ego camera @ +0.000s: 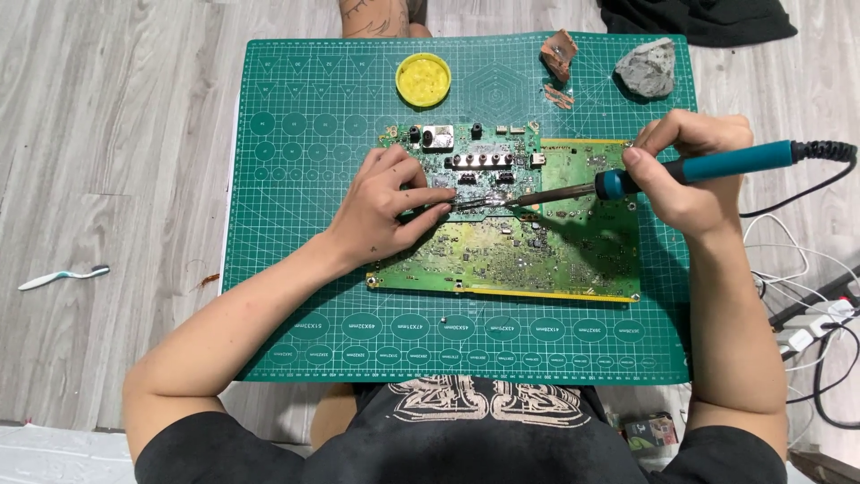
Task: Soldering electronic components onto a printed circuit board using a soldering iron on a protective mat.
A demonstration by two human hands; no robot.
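Green circuit board [537, 242] flat on my cutting mat [287, 179] | left hand [390, 211] pinches tweezers [466, 204] against board centre | right hand [694, 175] closed around teal soldering iron [717, 166], tip meeting tweezers.

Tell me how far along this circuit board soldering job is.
Done: the circuit board lies flat on the green mat. In hand: the right hand holds the soldering iron, its tip at the board's middle; the left hand holds tweezers beside it. Left: how many joints remain cannot be told.
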